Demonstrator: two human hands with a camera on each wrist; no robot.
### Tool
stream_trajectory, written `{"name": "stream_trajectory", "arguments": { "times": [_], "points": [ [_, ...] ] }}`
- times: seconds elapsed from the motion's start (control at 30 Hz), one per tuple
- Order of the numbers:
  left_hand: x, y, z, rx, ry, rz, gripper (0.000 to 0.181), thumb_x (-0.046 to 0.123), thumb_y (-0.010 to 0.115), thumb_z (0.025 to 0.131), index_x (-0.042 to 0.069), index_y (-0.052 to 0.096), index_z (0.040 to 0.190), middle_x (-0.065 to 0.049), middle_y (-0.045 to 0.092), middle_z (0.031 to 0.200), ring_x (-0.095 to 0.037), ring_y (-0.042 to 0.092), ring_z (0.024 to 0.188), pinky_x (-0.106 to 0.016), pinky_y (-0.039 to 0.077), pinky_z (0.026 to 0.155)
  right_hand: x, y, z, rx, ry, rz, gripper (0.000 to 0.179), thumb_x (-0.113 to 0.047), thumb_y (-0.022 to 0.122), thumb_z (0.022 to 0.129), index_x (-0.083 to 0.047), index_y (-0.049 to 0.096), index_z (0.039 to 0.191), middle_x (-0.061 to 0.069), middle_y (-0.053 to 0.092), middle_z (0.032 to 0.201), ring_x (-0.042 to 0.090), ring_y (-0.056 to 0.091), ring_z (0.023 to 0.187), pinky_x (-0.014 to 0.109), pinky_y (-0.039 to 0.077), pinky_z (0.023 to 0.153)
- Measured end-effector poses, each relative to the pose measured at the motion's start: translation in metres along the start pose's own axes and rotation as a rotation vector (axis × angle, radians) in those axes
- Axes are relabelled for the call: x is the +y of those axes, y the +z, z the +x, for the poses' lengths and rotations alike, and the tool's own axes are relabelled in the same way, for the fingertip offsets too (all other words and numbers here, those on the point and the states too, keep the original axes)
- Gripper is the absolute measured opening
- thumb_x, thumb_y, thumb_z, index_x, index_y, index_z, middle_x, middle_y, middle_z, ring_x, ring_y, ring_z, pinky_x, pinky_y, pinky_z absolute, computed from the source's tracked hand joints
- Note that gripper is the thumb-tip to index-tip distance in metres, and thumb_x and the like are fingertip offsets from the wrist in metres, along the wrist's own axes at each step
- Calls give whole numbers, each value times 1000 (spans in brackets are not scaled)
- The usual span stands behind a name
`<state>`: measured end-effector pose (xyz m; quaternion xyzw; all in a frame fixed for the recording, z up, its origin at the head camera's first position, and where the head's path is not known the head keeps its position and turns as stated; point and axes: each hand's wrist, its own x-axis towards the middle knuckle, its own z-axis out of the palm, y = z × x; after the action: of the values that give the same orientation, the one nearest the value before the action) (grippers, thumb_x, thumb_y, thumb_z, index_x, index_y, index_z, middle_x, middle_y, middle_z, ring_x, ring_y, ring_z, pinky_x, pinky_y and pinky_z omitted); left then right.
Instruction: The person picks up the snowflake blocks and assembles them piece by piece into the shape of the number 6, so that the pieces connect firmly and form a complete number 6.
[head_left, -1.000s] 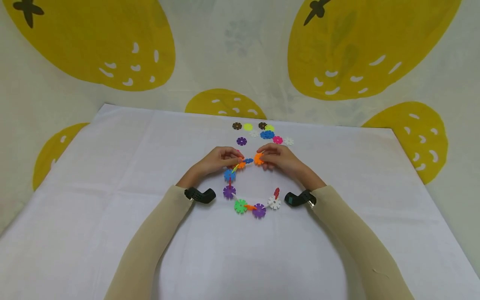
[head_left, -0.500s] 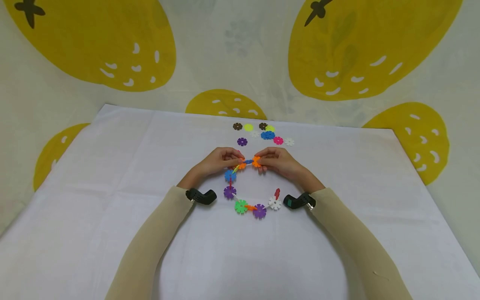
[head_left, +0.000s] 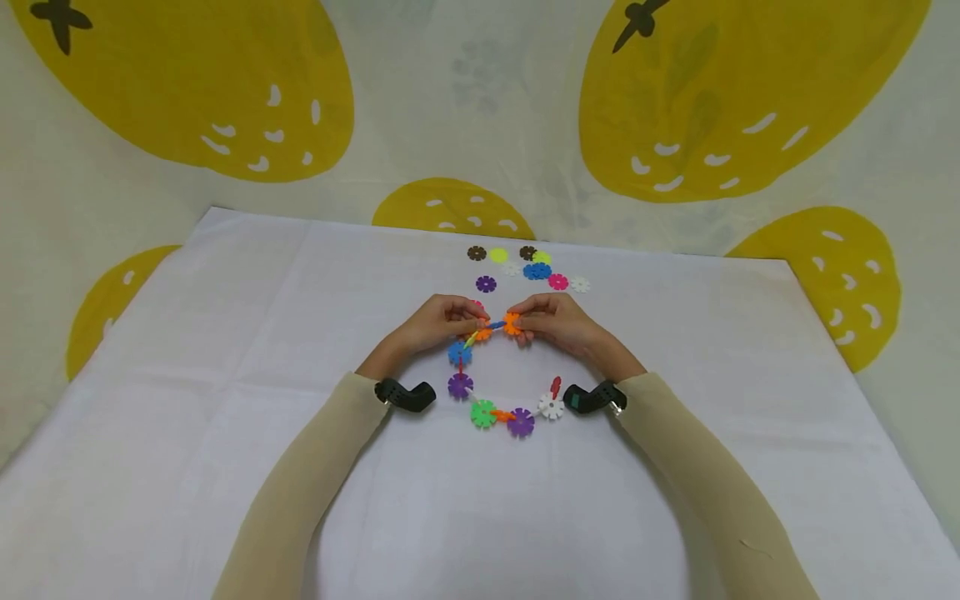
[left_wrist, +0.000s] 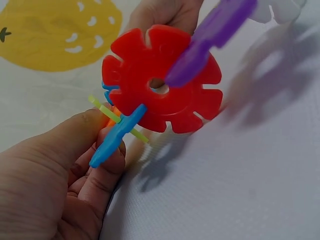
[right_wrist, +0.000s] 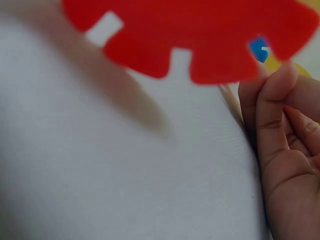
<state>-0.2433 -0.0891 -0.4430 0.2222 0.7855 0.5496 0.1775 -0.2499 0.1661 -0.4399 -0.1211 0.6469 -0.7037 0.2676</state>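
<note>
A curved chain of notched plastic snowflake discs lies in the middle of the table. It runs from a red disc [head_left: 556, 387] through white, purple and green [head_left: 483, 413] ones, up the left side to a light blue disc [head_left: 460, 353]. My left hand [head_left: 435, 322] pinches the chain's far end, at an orange disc [head_left: 482, 334] with a blue disc [head_left: 497, 325] beyond it. Between thumb and fingers my right hand [head_left: 566, 327] pinches another orange disc [head_left: 512, 323], its edge right at the blue one. A red disc [left_wrist: 160, 80] looms close in the left wrist view.
Loose discs lie beyond the hands: brown [head_left: 476, 253], yellow [head_left: 498, 255], purple [head_left: 486, 284], blue [head_left: 537, 271], pink [head_left: 558, 282] and white [head_left: 580, 285] among them. A white cloth covers the table [head_left: 300, 467], and a patterned curtain [head_left: 465, 100] hangs behind its far edge.
My right hand has moved left and slightly nearer with its orange disc, which has closed the gap to the blue disc. My left hand has kept its hold almost in place.
</note>
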Motion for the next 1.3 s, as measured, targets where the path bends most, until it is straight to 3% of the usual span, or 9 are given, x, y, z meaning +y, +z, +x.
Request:
{"name": "stream_trajectory", "arguments": {
  "times": [0.13, 0.3, 0.57, 0.73, 1.03, 1.3],
  "points": [
    [2, 1, -1, -2, -3, 1, 23, 11, 63, 95, -3, 67, 113, -10, 68, 90, -13, 56, 66, -22, 47, 62, -1, -1, 2, -29, 2, -52, 25, 8, 56, 93, 13, 59, 118, 7, 72, 85, 16, 64, 64, 24, 54, 65],
    [2, 0, -1, 3, 2, 0, 22, 10, 63, 95, -3, 67, 111, -9, 67, 88, -13, 56, 67, -21, 47, 62, -2, 0, 3, -62, -7, -114, 24, 5, 58, 93, 12, 60, 117, 8, 70, 77, 16, 63, 63, 25, 54, 64],
    [-3, 3, 2, -22, 34, -20, 16, 14, 62, 96, -1, 65, 102, -6, 64, 81, -15, 54, 65, -23, 47, 62, 0, 2, 1, -113, -18, -151, 30, 0, 54, 98, 10, 57, 126, 9, 68, 88, 17, 63, 70, 25, 54, 72],
    [-5, 3, 1, 1, 30, -16, 20, 16, 65, 95, 1, 64, 109, -7, 65, 91, -17, 58, 76, -23, 49, 69, -2, 4, 3, -141, -10, -155, 34, -2, 56, 97, 7, 56, 130, 11, 67, 91, 18, 63, 73, 26, 55, 76],
    [-5, 1, 2, -10, 47, 12, 21, 13, 66, 93, 0, 66, 109, -10, 68, 94, -18, 64, 83, -25, 52, 76, -7, 7, 13, -204, -16, -247, 30, -2, 61, 94, 5, 58, 124, 15, 67, 98, 22, 66, 75, 31, 56, 73],
    [-4, 0, 2, -42, 24, 8, 21, 16, 69, 92, 2, 69, 107, -8, 70, 94, -19, 65, 83, -26, 52, 78, -14, 5, 20, -162, -12, -372, 25, -13, 65, 95, 2, 65, 115, 13, 69, 89, 21, 63, 70, 30, 55, 68]
  ]
}}
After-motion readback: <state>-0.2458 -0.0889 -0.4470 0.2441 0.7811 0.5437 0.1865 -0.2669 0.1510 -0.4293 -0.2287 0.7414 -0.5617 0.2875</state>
